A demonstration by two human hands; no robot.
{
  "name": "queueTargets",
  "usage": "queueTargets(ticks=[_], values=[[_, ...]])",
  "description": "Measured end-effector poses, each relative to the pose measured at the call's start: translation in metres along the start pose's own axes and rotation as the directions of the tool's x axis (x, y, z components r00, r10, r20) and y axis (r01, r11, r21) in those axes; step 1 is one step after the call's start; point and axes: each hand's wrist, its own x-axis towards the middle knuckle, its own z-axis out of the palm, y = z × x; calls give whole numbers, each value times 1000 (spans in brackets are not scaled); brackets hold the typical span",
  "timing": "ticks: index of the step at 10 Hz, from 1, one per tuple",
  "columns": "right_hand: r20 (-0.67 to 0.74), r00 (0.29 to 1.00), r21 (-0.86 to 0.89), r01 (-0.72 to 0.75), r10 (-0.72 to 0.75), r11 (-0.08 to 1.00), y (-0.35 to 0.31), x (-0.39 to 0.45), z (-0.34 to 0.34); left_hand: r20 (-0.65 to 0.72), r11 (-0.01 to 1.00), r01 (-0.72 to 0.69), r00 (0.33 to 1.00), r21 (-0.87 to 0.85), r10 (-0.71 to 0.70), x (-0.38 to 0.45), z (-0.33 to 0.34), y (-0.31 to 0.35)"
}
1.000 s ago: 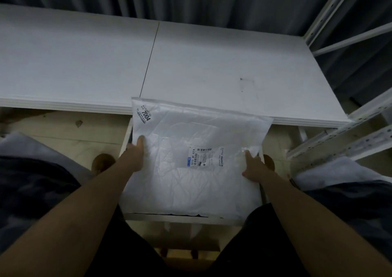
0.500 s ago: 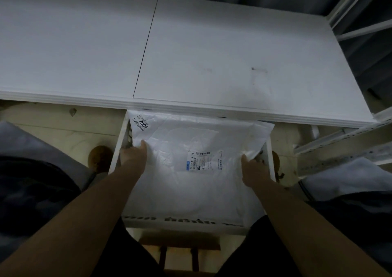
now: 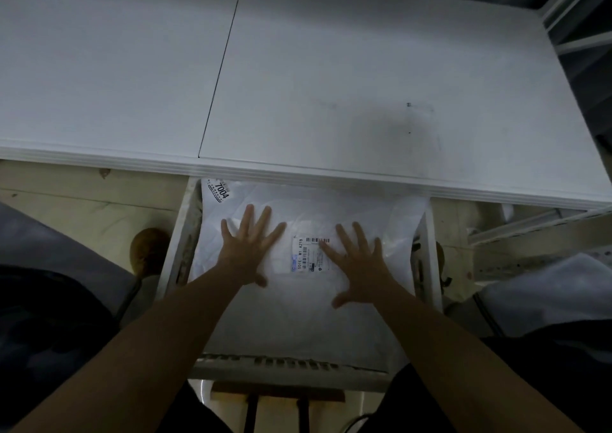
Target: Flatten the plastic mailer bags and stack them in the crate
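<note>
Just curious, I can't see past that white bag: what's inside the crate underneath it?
Only the top mailer bag shows, filling the crate, with both hands pressed flat on it. Anything under it is covered.

The mailer bag (image 3: 298,316), held a second ago by its side edges with its far end above the table (image 3: 364,68) edge, now lies down inside the crate (image 3: 180,243), its far edge just below the table's near edge. The left hand (image 3: 246,250) no longer grips the left edge; it lies flat on the bag, fingers spread. The right hand (image 3: 359,262) likewise leaves the right edge and presses flat, partly over the printed label (image 3: 306,257).
</note>
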Motion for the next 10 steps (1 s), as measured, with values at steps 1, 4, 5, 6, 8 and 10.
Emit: queueTargets(ticks=[1, 4, 5, 6, 8, 10], values=[[81, 997, 57, 3, -7, 998, 0, 9, 12, 103, 994, 2, 995, -108, 9, 11, 16, -1], [215, 976, 147, -22, -10, 989, 1, 29, 34, 270, 977, 11, 962, -212, 48, 29, 49, 0], [221, 975, 130, -29, 0, 991, -1, 32, 39, 288, 979, 15, 957, -203, 44, 32, 52, 1], [229, 973, 122, -52, 23, 991, -7, 33, 40, 292, 982, 42, 956, -183, 13, 31, 56, 6], [253, 967, 142, -62, 24, 988, -14, 33, 36, 298, 985, 75, 954, -156, -25, 30, 54, 17], [146, 989, 242, -30, -6, 970, -9, 27, 16, 141, 995, -42, 989, -93, 55, 25, 27, 9]])
